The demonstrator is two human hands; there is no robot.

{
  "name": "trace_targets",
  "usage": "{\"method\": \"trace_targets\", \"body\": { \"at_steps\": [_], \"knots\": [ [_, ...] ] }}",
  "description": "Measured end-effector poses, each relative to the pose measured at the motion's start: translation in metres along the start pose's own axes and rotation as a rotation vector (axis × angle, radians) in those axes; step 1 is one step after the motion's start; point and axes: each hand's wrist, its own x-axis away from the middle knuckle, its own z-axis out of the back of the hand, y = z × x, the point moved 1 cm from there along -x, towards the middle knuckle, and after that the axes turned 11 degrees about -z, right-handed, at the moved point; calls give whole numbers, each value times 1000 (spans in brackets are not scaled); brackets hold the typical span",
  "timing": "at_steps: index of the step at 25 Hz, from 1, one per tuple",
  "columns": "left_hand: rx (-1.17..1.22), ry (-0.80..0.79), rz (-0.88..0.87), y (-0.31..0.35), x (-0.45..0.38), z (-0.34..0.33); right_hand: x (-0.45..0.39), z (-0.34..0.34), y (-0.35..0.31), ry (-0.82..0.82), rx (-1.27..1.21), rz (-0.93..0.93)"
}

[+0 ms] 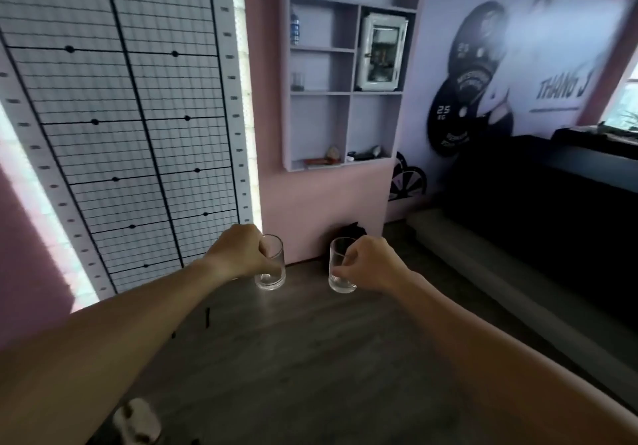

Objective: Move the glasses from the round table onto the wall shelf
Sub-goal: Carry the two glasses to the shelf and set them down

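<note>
Each of my hands carries a clear drinking glass in the air above the wooden floor. My left hand grips one glass from its left side. My right hand grips the other glass from its right side. Both glasses are upright and look empty. The pale wall shelf with several open compartments hangs on the pink wall ahead and above my hands. Another small glass stands in its middle-left compartment. The round table is out of view.
In the shelf sit a water bottle at top left, a white box at right, and small items on the bottom level. A grid panel leans at left. A dark bench runs along the right wall.
</note>
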Motion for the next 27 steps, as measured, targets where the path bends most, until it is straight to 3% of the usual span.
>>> {"method": "trace_targets", "body": {
  "at_steps": [9,16,27],
  "knots": [
    [-42,-123,-96,-37,-183,-1,-156,1,1,9,-1,-108],
    [-58,-119,-123,-60,-303,4,-269,14,2,54,-8,-132],
    [-27,-66,-59,-66,-490,-39,-475,30,65,42,-3,-74]
  ]
}}
